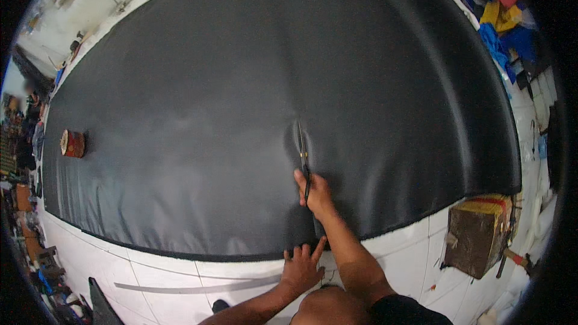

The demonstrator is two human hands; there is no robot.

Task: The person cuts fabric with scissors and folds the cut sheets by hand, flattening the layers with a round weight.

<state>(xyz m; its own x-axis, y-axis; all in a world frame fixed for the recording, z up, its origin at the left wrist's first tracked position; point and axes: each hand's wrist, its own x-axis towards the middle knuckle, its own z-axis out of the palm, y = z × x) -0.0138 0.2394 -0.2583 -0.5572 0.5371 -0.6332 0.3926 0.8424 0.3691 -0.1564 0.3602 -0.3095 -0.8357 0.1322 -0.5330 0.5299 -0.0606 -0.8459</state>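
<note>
A large black sheet (211,96), smooth and leather-like, is spread over the white tiled floor. My right hand (316,192) is closed round the black handles of a pair of scissors (303,153). Their long blades point away from me at the middle of the sheet, where the material puckers beside them. Behind the scissors, a short slit runs back to the sheet's near edge. There my left hand (303,269) lies with fingers spread, its fingertips on the black edge next to the slit.
A red round tin (73,143) stands on the sheet's left part. At the right edge sits a brown box-like block (475,238), with a hammer (515,257) beside it. A thin grey strip (174,289) lies on the near tiles. Coloured cloths (500,18) are heaped at far right.
</note>
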